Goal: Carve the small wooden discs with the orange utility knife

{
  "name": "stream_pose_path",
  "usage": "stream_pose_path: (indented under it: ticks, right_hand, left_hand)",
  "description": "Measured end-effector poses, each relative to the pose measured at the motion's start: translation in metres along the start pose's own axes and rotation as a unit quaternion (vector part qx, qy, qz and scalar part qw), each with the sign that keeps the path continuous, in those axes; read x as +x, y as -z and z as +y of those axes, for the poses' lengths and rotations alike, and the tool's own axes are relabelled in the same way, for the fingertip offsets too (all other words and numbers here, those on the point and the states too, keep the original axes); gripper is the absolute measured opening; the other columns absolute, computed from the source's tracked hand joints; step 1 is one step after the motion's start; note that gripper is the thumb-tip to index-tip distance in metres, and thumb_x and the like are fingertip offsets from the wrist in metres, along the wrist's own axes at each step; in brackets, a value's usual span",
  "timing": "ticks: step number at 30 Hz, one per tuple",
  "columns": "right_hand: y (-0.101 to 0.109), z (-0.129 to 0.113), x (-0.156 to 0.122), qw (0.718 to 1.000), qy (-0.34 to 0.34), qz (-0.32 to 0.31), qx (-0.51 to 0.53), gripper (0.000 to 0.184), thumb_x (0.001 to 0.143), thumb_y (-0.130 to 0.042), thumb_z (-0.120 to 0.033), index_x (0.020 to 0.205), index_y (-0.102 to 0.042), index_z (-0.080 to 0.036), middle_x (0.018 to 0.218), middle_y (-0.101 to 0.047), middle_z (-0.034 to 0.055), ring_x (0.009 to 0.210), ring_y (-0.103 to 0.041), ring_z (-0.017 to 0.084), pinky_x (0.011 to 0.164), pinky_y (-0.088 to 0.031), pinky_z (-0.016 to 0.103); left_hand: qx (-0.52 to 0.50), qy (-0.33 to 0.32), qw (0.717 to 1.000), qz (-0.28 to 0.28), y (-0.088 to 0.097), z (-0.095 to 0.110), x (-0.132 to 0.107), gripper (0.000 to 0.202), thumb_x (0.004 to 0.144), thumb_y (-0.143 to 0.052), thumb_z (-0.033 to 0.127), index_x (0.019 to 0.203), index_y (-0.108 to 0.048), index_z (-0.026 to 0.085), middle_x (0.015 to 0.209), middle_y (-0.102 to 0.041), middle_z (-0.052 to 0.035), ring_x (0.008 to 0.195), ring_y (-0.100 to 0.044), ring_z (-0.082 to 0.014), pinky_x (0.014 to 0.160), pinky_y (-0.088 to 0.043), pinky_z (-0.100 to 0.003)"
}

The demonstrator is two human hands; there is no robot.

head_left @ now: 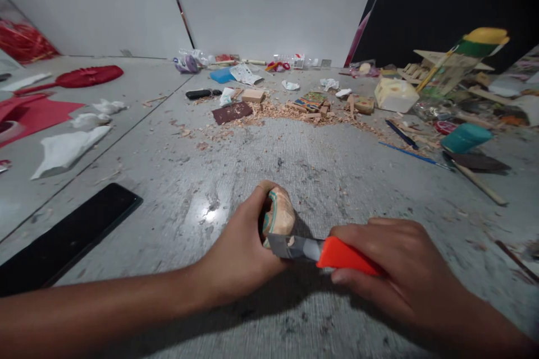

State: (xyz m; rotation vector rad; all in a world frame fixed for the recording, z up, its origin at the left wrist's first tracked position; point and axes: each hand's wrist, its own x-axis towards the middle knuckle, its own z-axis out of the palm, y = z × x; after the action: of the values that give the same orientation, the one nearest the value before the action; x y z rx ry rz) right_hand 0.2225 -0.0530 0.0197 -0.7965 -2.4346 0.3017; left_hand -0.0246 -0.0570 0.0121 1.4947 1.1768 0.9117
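A rounded, pale wood carving (281, 213) with teal painted lines sits in the grip of my left hand (242, 249), held just above the grey surface. Much of its left side is hidden behind my fingers and thumb. My right hand (400, 272) is closed around the red-orange handle of a utility knife (345, 257). The knife's flat metal blade points left and lies against the lower end of the carving. A small light shaving (291, 241) shows on the blade.
Wood shavings (303, 115) and small blocks (252, 95) lie ahead. At left are a black phone-like slab (76, 235), a white tissue (69, 148) and red sheets (37, 115). Rightward are a blue brush (415, 156), a teal jar (466, 138) and a wooden-handled tool (480, 179).
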Motion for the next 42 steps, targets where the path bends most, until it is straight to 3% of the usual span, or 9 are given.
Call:
stream_pose_path:
  ticks: [9, 14, 18, 26, 30, 33, 35, 38, 42]
  right_hand:
    - [-0.004, 0.004, -0.006, 0.997, 0.005, 0.026, -0.069, 0.037, 0.118, -0.052, -0.050, 0.096, -0.066, -0.024, 0.067, -0.065, -0.0072, 0.051, -0.056, 0.012, 0.054, -0.036, 0.032]
    - [0.001, 0.014, -0.006, 0.986, 0.059, 0.057, -0.144, 0.037, 0.119, -0.051, -0.048, 0.101, -0.068, -0.021, 0.068, -0.067, -0.0039, 0.053, -0.057, 0.014, 0.055, -0.038, 0.033]
    - [0.006, 0.024, -0.002, 0.984, 0.057, 0.059, -0.156, 0.037, 0.118, -0.052, -0.049, 0.099, -0.069, -0.021, 0.068, -0.068, -0.0027, 0.054, -0.059, 0.015, 0.056, -0.039, 0.033]
    - [0.004, 0.024, 0.004, 0.983, 0.057, 0.059, -0.163, 0.042, 0.119, -0.052, -0.048, 0.096, -0.072, -0.019, 0.070, -0.071, -0.0002, 0.056, -0.062, 0.015, 0.058, -0.039, 0.033]
    - [0.014, 0.048, -0.001, 0.978, -0.053, 0.073, -0.186, 0.055, 0.114, -0.049, -0.068, 0.098, -0.079, -0.025, 0.070, -0.073, 0.0005, 0.056, -0.062, 0.018, 0.058, -0.039, 0.032]
    - [0.043, 0.079, -0.006, 0.923, -0.209, 0.182, -0.267, 0.067, 0.107, -0.046, -0.081, 0.092, -0.079, -0.024, 0.055, -0.058, 0.0011, 0.047, -0.044, 0.020, 0.053, -0.027, 0.034]
    - [0.061, 0.088, -0.007, 0.893, -0.251, 0.238, -0.287, 0.062, 0.109, -0.047, -0.076, 0.096, -0.077, -0.023, 0.062, -0.060, 0.0042, 0.053, -0.046, 0.022, 0.057, -0.030, 0.036]
    - [0.064, 0.069, -0.001, 0.923, -0.225, 0.220, -0.219, 0.055, 0.112, -0.045, -0.071, 0.103, -0.075, -0.025, 0.070, -0.064, 0.0032, 0.060, -0.056, 0.021, 0.058, -0.038, 0.035]
    - [0.029, 0.024, 0.009, 0.984, -0.152, 0.065, -0.063, 0.055, 0.117, -0.039, -0.065, 0.094, -0.069, -0.025, 0.070, -0.067, -0.0029, 0.056, -0.061, 0.015, 0.055, -0.042, 0.029]
  left_hand:
    - [-0.022, 0.002, 1.000, 0.010, -0.001, -0.002, 0.000, 0.027, 0.075, -0.068, 0.015, 0.087, -0.046, 0.024, 0.077, -0.050, 0.0075, 0.070, -0.043, -0.0118, 0.061, -0.037, -0.027]
    - [-0.062, 0.056, 0.997, -0.003, 0.000, 0.003, 0.000, 0.028, 0.063, -0.065, 0.015, 0.085, -0.049, 0.023, 0.074, -0.049, 0.0076, 0.067, -0.040, -0.0109, 0.055, -0.036, -0.025]
    - [-0.084, 0.113, 0.990, -0.020, 0.003, 0.002, 0.003, 0.031, 0.064, -0.070, 0.020, 0.087, -0.050, 0.023, 0.073, -0.052, 0.0073, 0.063, -0.042, -0.0109, 0.051, -0.036, -0.024]
    - [-0.057, 0.127, 0.990, -0.028, 0.008, -0.005, 0.012, 0.032, 0.061, -0.069, 0.026, 0.089, -0.053, 0.022, 0.074, -0.050, 0.0051, 0.065, -0.041, -0.0128, 0.050, -0.033, -0.026]
    - [-0.037, 0.138, 0.989, -0.026, 0.010, -0.001, 0.006, 0.033, 0.061, -0.067, 0.028, 0.089, -0.051, 0.024, 0.075, -0.048, 0.0049, 0.067, -0.042, -0.0147, 0.053, -0.033, -0.028]
    - [0.027, 0.044, 0.999, -0.019, 0.013, 0.001, 0.001, 0.029, 0.062, -0.063, 0.025, 0.088, -0.049, 0.024, 0.079, -0.047, 0.0041, 0.073, -0.043, -0.0169, 0.060, -0.035, -0.030]
    - [0.065, 0.000, 0.998, -0.004, 0.014, -0.001, 0.002, 0.027, 0.066, -0.063, 0.025, 0.088, -0.049, 0.025, 0.081, -0.046, 0.0040, 0.075, -0.042, -0.0178, 0.065, -0.034, -0.032]
    - [0.106, -0.001, 0.994, 0.038, 0.015, -0.008, 0.008, 0.028, 0.071, -0.067, 0.031, 0.093, -0.051, 0.025, 0.084, -0.049, 0.0029, 0.079, -0.045, -0.0200, 0.070, -0.036, -0.034]
    - [0.131, -0.014, 0.989, 0.067, 0.014, -0.016, 0.014, 0.031, 0.074, -0.069, 0.030, 0.100, -0.053, 0.025, 0.088, -0.055, 0.0018, 0.082, -0.050, -0.0214, 0.073, -0.039, -0.035]
